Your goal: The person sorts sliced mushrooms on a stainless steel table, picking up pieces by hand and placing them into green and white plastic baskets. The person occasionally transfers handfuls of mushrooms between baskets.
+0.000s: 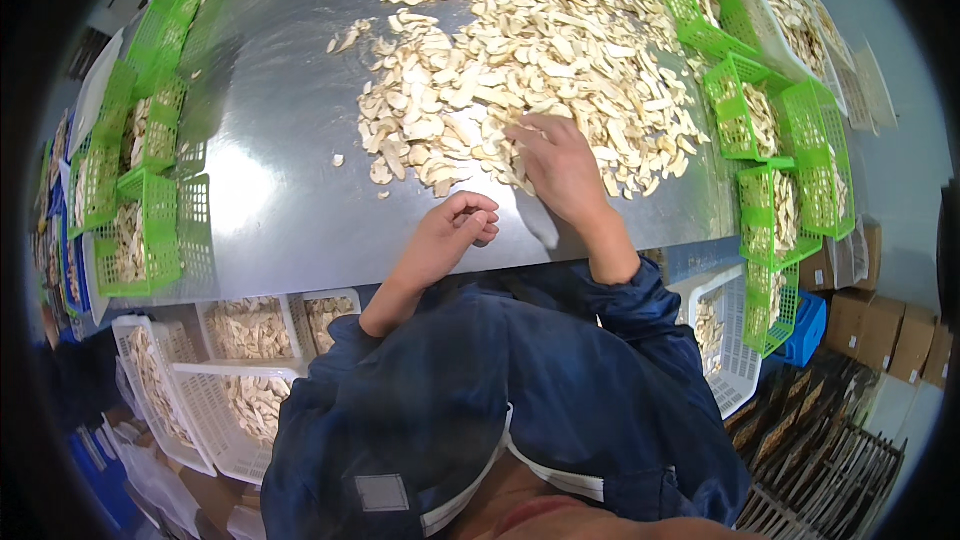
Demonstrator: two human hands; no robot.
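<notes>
A broad heap of pale dried slices (pixel 465 75), which look like sliced mushrooms, covers the middle and right of the metal table (pixel 285 90). My right hand (pixel 562 165) reaches over the heap's near edge, its fingertips down at the slices. Whether a slice is pinched there is hidden by the fingers. To the left of it, my left hand (pixel 454 232) hovers over bare metal near the table's front edge. Its fingers curl loosely toward the thumb, and I cannot tell whether something small is inside.
Green plastic baskets (pixel 772 210) with slices line the right side, and more green baskets (pixel 139 232) stand at the left. White crates (pixel 247 367) of slices sit below the front edge. Cardboard boxes (pixel 877 330) and a blue container (pixel 802 330) are at the far right.
</notes>
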